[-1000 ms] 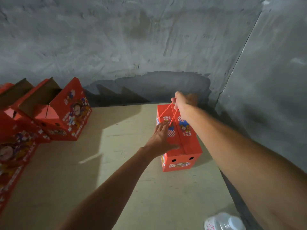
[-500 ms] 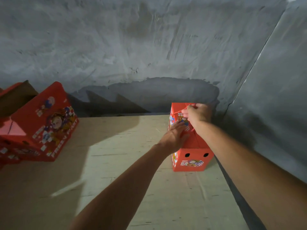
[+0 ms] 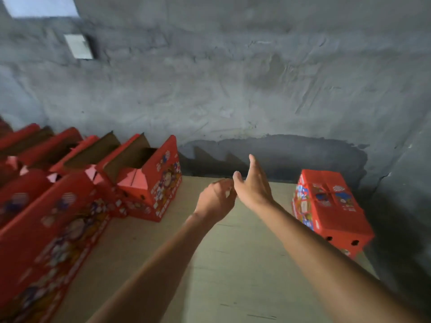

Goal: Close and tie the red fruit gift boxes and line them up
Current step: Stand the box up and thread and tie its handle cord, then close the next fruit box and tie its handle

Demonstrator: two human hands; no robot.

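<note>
Closed box: we see one red fruit gift box [image 3: 331, 206] with its top flaps shut, standing on the wooden tabletop [image 3: 233, 276] at the right, close to the grey wall corner. A thin string seems to cross its top, though blur keeps us from reading a knot.

Open boxes: we find a row of red gift boxes at the left, their brown-lined flaps raised. The nearest open box [image 3: 151, 183] stands at the right end of the row, well apart from the closed box.

Left hand: our left hand [image 3: 215, 199] hovers above the table between the row and the closed box, fingers loosely curled and holding nothing.

Right hand: our right hand [image 3: 253, 183] hangs just beside the left, fingers straight and spread, thumb apart, gripping nothing. It touches neither box.

Hands together: the left fingertips lie close to the right palm; we cannot tell whether they touch.

Wall: a rough grey plaster wall [image 3: 233, 78] rises behind the table, bearing a small pale plate [image 3: 79, 46] at upper left.
</note>
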